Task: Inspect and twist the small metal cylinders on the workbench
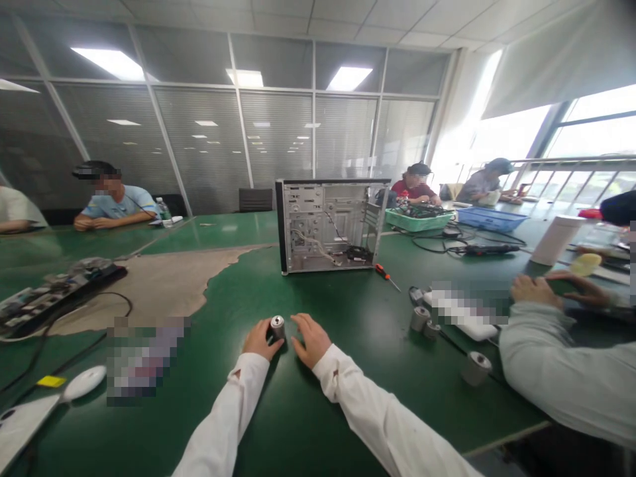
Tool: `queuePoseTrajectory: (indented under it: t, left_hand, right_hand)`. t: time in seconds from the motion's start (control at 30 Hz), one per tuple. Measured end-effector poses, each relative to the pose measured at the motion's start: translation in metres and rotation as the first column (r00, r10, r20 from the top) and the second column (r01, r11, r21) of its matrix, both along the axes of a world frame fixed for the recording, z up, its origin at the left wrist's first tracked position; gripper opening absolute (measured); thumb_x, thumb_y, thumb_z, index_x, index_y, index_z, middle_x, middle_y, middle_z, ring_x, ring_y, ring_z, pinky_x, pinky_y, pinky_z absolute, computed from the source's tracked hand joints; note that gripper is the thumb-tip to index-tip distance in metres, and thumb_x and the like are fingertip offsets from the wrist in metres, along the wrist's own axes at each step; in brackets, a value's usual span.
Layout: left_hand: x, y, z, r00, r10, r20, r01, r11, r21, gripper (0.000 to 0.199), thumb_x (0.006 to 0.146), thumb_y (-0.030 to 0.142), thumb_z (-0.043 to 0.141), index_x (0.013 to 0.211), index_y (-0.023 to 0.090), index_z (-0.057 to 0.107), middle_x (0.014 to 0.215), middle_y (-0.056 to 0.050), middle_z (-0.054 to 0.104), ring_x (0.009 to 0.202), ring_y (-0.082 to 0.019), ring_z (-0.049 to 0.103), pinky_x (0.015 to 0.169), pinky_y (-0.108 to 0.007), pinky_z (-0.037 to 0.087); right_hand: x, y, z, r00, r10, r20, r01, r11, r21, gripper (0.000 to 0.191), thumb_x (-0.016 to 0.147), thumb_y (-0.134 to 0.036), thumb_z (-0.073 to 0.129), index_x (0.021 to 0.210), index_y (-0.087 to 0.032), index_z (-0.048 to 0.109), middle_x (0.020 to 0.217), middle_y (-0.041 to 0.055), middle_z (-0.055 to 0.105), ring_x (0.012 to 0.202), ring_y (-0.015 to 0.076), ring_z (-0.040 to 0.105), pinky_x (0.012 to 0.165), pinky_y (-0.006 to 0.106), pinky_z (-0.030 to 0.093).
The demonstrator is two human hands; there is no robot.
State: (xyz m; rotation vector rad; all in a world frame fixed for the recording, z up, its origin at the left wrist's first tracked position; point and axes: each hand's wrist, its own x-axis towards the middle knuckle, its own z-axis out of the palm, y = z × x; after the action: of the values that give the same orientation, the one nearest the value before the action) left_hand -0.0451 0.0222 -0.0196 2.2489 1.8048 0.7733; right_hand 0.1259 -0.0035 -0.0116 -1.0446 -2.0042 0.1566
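Note:
A small metal cylinder (277,327) with a silver top stands on the green work table (318,404), between my hands. My left hand (261,339) grips its lower side. My right hand (311,340) rests on the table just to its right, fingers apart and holding nothing. Both my white sleeves reach in from the bottom edge. Several similar cylinders (420,318) stand further right, one larger (476,368) near a co-worker's sleeve (561,371).
Ahead stands an open computer case (328,228), with a red-handled screwdriver (385,273) beside it. A white mouse (84,383) and circuit boards (54,295) lie left. A co-worker's hand (536,290) is at right. A green tray (417,218) and blue tray (491,218) sit beyond.

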Motion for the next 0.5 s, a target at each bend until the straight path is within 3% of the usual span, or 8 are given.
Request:
queuePoseTrajectory:
  t: [0.1, 0.23, 0.37, 0.5]
  left_hand:
    - [-0.007, 0.011, -0.007, 0.998, -0.061, 0.002, 0.061, 0.998, -0.032, 0.046, 0.058, 0.022, 0.056, 0.103, 0.015, 0.047, 0.105, -0.009, 0.054, 0.099, -0.023, 0.048, 0.083, -0.035, 0.038]
    - [-0.011, 0.006, -0.012, 0.991, -0.124, 0.05, 0.125, 0.992, -0.025, 0.045, 0.056, 0.015, 0.049, 0.101, 0.017, 0.05, 0.104, -0.008, 0.054, 0.1, -0.024, 0.048, 0.083, -0.037, 0.039]
    - [-0.013, -0.007, -0.009, 0.971, -0.192, 0.14, 0.185, 0.981, 0.064, 0.051, 0.056, 0.012, 0.044, 0.106, 0.019, 0.05, 0.104, -0.008, 0.055, 0.099, -0.023, 0.049, 0.083, -0.037, 0.04]
    - [-0.019, -0.012, -0.006, 0.936, -0.308, 0.17, 0.298, 0.951, 0.085, 0.044, 0.062, 0.013, 0.043, 0.104, 0.021, 0.053, 0.099, -0.007, 0.059, 0.096, -0.021, 0.051, 0.084, -0.036, 0.04]
  right_hand:
    - [-0.026, 0.01, 0.001, 0.999, 0.013, -0.036, -0.015, 0.998, -0.059, 0.053, 0.068, -0.021, 0.049, 0.118, -0.013, 0.034, 0.113, 0.0123, 0.043, 0.101, 0.0204, 0.043, 0.087, 0.035, 0.037]
    - [-0.044, 0.019, 0.001, 0.995, 0.027, -0.092, -0.04, 0.989, -0.142, 0.053, 0.064, -0.018, 0.051, 0.115, -0.013, 0.037, 0.108, 0.0111, 0.048, 0.102, 0.0211, 0.042, 0.089, 0.037, 0.035]
    - [-0.044, 0.018, 0.001, 0.986, 0.022, -0.162, -0.057, 0.976, -0.21, 0.057, 0.059, -0.014, 0.054, 0.114, -0.013, 0.038, 0.104, 0.0105, 0.05, 0.098, 0.0209, 0.044, 0.087, 0.036, 0.036]
    - [-0.027, 0.002, 0.008, 0.987, 0.036, -0.156, -0.079, 0.958, -0.275, 0.044, 0.058, -0.014, 0.055, 0.101, -0.016, 0.047, 0.095, 0.0067, 0.054, 0.09, 0.0187, 0.048, 0.081, 0.032, 0.04]
